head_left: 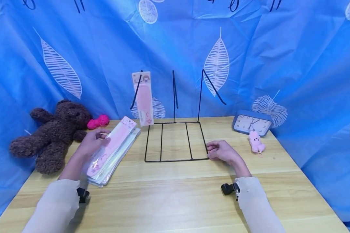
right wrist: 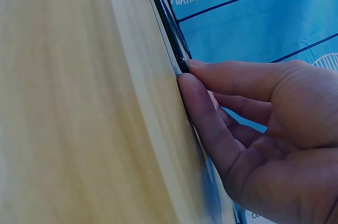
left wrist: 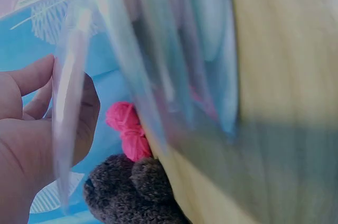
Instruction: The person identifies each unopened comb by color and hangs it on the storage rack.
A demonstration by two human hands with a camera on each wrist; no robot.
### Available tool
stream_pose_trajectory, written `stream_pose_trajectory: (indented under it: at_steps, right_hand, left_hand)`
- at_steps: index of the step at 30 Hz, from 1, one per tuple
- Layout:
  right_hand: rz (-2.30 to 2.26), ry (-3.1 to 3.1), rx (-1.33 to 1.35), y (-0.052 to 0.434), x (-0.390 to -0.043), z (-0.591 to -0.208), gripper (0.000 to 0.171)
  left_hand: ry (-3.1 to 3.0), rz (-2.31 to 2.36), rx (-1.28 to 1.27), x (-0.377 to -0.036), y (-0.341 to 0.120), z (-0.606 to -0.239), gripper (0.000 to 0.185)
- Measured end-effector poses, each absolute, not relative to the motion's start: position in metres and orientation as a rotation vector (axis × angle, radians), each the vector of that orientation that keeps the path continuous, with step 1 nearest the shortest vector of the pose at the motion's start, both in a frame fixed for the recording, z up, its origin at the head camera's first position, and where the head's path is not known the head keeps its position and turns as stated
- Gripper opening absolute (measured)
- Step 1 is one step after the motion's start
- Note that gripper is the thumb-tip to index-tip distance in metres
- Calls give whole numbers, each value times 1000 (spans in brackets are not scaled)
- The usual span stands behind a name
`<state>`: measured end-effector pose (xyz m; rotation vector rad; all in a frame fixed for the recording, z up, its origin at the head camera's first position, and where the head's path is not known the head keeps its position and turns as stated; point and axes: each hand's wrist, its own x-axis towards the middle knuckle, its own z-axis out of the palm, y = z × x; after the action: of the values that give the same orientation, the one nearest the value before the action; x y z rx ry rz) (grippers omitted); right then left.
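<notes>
While the right hand [head_left: 221, 152] pinches the wire rack's [head_left: 175, 142] front corner, the left hand [head_left: 93, 140] grips a pink packet [head_left: 110, 145]: light, slippery plastic, best held by its edges.

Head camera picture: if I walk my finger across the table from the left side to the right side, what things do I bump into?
Brown teddy bear → pink yarn ball → stack of packaged combs with the left hand → black wire rack → right hand → pink plush toy.

Head view overlooks table [head_left: 175, 194], wrist views close (shared wood)
</notes>
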<state>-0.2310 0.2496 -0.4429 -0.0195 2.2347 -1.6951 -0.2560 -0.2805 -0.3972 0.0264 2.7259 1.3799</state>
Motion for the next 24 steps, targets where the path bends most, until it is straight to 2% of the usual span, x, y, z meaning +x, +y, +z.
stream_pose_trajectory:
  at_steps: [8, 17, 24]
  right_hand:
    - [-1692, 2239, -24, 249, -231, -443, 61]
    - [-1676, 2254, -11, 248, -231, -442, 60]
    - [-1692, 2233, -21, 247, -230, -442, 60]
  left_hand:
    - [2716, 1494, -32, -251, -278, -383, 39]
    - [2708, 1747, 170, -246, -285, -374, 25]
    - [2688, 1842, 216, -239, -287, -361, 9]
